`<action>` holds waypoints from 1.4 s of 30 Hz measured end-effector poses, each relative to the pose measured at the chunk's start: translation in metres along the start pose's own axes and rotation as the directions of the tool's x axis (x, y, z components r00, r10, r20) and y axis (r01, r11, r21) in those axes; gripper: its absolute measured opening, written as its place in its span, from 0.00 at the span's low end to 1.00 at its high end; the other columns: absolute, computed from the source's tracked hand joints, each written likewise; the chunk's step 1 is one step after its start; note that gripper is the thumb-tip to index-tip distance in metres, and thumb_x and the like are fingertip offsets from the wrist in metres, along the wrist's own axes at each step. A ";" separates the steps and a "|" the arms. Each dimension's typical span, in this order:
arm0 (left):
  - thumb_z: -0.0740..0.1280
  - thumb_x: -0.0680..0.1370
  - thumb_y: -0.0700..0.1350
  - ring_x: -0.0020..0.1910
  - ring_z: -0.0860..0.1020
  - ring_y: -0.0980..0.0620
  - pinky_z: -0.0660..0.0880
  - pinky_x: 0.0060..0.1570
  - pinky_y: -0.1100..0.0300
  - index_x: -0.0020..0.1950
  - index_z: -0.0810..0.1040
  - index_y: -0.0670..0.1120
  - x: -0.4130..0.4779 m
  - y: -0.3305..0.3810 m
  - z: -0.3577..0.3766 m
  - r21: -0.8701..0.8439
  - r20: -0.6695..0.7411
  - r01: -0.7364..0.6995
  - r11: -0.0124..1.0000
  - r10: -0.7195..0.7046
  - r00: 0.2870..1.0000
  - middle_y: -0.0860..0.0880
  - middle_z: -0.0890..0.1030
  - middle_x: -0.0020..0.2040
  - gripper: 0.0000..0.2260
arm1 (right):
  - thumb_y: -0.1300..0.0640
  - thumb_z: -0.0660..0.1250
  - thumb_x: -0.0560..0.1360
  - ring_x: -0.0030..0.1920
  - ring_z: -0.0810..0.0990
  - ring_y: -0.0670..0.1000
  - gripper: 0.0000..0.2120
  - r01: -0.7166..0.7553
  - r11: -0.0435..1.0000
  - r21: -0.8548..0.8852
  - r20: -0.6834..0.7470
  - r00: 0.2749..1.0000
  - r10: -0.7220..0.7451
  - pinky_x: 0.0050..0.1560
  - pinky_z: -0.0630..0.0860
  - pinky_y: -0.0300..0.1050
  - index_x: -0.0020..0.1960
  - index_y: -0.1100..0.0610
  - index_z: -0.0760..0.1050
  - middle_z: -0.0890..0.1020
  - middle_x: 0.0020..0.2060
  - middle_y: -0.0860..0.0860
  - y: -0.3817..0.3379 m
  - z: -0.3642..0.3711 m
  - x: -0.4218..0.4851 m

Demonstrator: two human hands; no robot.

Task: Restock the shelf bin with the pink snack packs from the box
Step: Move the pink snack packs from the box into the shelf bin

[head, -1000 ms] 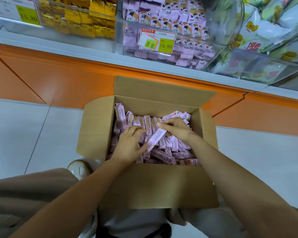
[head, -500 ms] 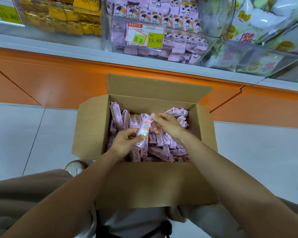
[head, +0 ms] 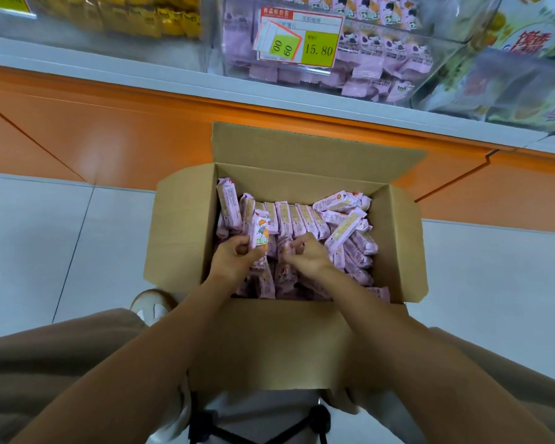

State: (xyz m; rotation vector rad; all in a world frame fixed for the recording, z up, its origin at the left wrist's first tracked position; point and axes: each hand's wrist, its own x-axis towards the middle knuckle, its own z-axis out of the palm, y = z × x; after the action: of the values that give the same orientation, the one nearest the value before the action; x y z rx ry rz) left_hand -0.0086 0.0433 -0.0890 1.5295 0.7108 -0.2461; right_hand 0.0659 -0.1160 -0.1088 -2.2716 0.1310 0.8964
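Observation:
An open cardboard box (head: pixel 180 238) stands on the floor between my knees, filled with several pink snack packs (head: pixel 302 219). My left hand (head: pixel 233 261) grips one pink pack (head: pixel 261 237) upright over the left part of the box. My right hand (head: pixel 305 254) is just right of it, fingers curled down into the pile around another pack that is mostly hidden. The clear shelf bin (head: pixel 382 62) with pink packs and a price label (head: pixel 300 38) sits above and behind the box.
A yellow-pack bin (head: pixel 125 17) is left of the pink bin, and a bin of larger bags (head: pixel 507 78) is to the right. An orange base panel (head: pixel 109 136) runs under the white shelf edge. My shoe (head: pixel 151 304) touches the box's left corner.
The right hand passed a pink pack to the left hand, which now holds it upright. The right hand dropped back into the pile. The view moved closer to the shelf.

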 end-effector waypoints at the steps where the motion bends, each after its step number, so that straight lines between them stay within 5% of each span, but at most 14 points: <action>1: 0.70 0.76 0.38 0.37 0.76 0.55 0.72 0.26 0.71 0.58 0.77 0.34 0.000 0.000 0.000 -0.012 -0.003 0.009 1.000 -0.009 1.000 0.39 0.80 0.48 0.12 | 0.58 0.71 0.73 0.51 0.76 0.53 0.15 0.002 0.993 0.117 0.020 1.000 -0.004 0.43 0.71 0.41 0.56 0.57 0.70 0.75 0.49 0.53 -0.001 -0.008 -0.002; 3: 0.70 0.76 0.40 0.37 0.77 0.54 0.73 0.27 0.69 0.58 0.77 0.35 0.000 0.002 0.002 -0.036 -0.004 0.021 0.999 -0.021 1.000 0.41 0.80 0.49 0.13 | 0.61 0.71 0.73 0.48 0.77 0.50 0.14 0.020 0.937 0.349 0.050 0.998 -0.039 0.42 0.73 0.37 0.56 0.56 0.71 0.78 0.51 0.54 -0.003 -0.025 -0.009; 6: 0.73 0.74 0.44 0.47 0.81 0.47 0.79 0.46 0.55 0.55 0.78 0.42 -0.003 0.008 0.007 -0.081 0.034 0.063 0.995 -0.060 0.998 0.44 0.82 0.50 0.12 | 0.61 0.69 0.75 0.49 0.80 0.48 0.14 0.061 0.834 0.549 0.067 0.991 -0.116 0.46 0.77 0.35 0.60 0.58 0.72 0.79 0.54 0.55 -0.010 -0.042 -0.019; 10: 0.73 0.74 0.41 0.42 0.80 0.53 0.77 0.52 0.52 0.48 0.77 0.46 -0.021 0.029 0.018 -0.230 0.129 0.101 0.968 -0.072 0.989 0.51 0.80 0.40 0.07 | 0.60 0.70 0.75 0.53 0.79 0.52 0.11 0.176 0.816 0.550 -0.024 0.980 -0.195 0.57 0.77 0.45 0.56 0.56 0.75 0.78 0.50 0.54 -0.018 -0.044 -0.030; 14: 0.73 0.74 0.40 0.49 0.82 0.47 0.79 0.55 0.50 0.55 0.77 0.41 -0.040 0.045 0.018 -0.282 0.132 0.068 0.957 -0.032 0.991 0.46 0.83 0.47 0.12 | 0.61 0.69 0.76 0.54 0.78 0.51 0.06 0.298 0.779 0.552 -0.122 0.953 -0.278 0.62 0.74 0.45 0.51 0.55 0.77 0.79 0.48 0.49 -0.028 -0.042 -0.054; 19: 0.69 0.76 0.36 0.44 0.83 0.52 0.81 0.43 0.61 0.58 0.79 0.39 -0.065 0.064 0.010 -0.379 0.149 0.026 0.925 0.033 0.988 0.43 0.83 0.51 0.11 | 0.61 0.68 0.77 0.55 0.78 0.48 0.13 0.476 0.769 0.426 -0.144 0.875 -0.462 0.59 0.74 0.37 0.60 0.52 0.77 0.80 0.57 0.55 -0.041 -0.045 -0.091; 22: 0.69 0.76 0.36 0.48 0.82 0.50 0.80 0.45 0.61 0.59 0.79 0.40 -0.079 0.076 0.008 -0.436 0.159 -0.001 0.900 0.078 0.984 0.43 0.83 0.53 0.11 | 0.60 0.67 0.77 0.49 0.75 0.41 0.15 0.578 0.751 0.318 -0.225 0.816 -0.532 0.54 0.71 0.31 0.61 0.48 0.76 0.76 0.53 0.55 -0.051 -0.050 -0.110; 26: 0.69 0.76 0.38 0.44 0.83 0.54 0.79 0.50 0.59 0.56 0.80 0.43 -0.098 0.097 0.003 -0.477 0.141 -0.048 0.878 0.130 0.981 0.47 0.85 0.50 0.08 | 0.53 0.72 0.74 0.55 0.75 0.42 0.22 0.654 0.717 0.241 -0.259 0.755 -0.602 0.58 0.72 0.38 0.67 0.49 0.74 0.76 0.55 0.49 -0.066 -0.058 -0.136; 30: 0.69 0.77 0.38 0.48 0.83 0.50 0.80 0.42 0.61 0.60 0.79 0.39 -0.113 0.123 -0.002 -0.552 0.147 -0.111 0.826 0.227 0.963 0.43 0.84 0.54 0.12 | 0.51 0.77 0.67 0.61 0.72 0.42 0.31 0.756 0.654 0.030 -0.340 0.623 -0.704 0.61 0.66 0.31 0.67 0.47 0.70 0.73 0.55 0.38 -0.088 -0.064 -0.160; 36: 0.66 0.80 0.44 0.43 0.81 0.52 0.78 0.40 0.63 0.52 0.81 0.42 -0.136 0.185 -0.009 -0.517 0.124 -0.291 0.805 0.407 0.905 0.44 0.83 0.47 0.07 | 0.51 0.72 0.68 0.58 0.77 0.45 0.24 0.812 0.583 -0.041 -0.496 0.490 -0.717 0.60 0.72 0.41 0.63 0.52 0.75 0.79 0.56 0.45 -0.137 -0.100 -0.177; 39: 0.64 0.80 0.44 0.44 0.78 0.55 0.74 0.46 0.61 0.51 0.79 0.46 -0.128 0.222 -0.022 -0.139 -0.018 -0.666 0.733 0.671 0.742 0.49 0.82 0.46 0.05 | 0.50 0.72 0.70 0.58 0.77 0.46 0.23 0.824 0.565 -0.031 -0.553 0.457 -0.697 0.59 0.74 0.41 0.63 0.54 0.75 0.79 0.59 0.48 -0.174 -0.133 -0.178; 40: 0.64 0.80 0.44 0.48 0.77 0.56 0.72 0.51 0.60 0.55 0.79 0.46 -0.122 0.231 -0.029 0.107 -0.058 -0.778 0.619 0.785 0.616 0.49 0.81 0.51 0.07 | 0.53 0.72 0.71 0.58 0.77 0.46 0.22 0.813 0.580 -0.049 -0.573 0.453 -0.683 0.59 0.74 0.40 0.63 0.55 0.75 0.79 0.59 0.49 -0.188 -0.146 -0.176; 42: 0.61 0.78 0.47 0.59 0.75 0.50 0.69 0.60 0.55 0.60 0.78 0.45 -0.105 0.246 -0.045 0.535 -0.061 -0.780 0.325 0.936 0.348 0.46 0.78 0.60 0.14 | 0.55 0.72 0.73 0.56 0.77 0.46 0.20 0.764 0.636 -0.106 -0.606 0.457 -0.650 0.57 0.74 0.41 0.63 0.55 0.74 0.79 0.58 0.50 -0.213 -0.170 -0.169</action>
State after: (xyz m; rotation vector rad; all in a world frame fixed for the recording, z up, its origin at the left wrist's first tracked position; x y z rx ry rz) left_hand 0.0374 0.0724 0.1764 2.2094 -0.0481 0.8347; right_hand 0.1036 -0.0861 0.2081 -2.0310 -0.4436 -0.3076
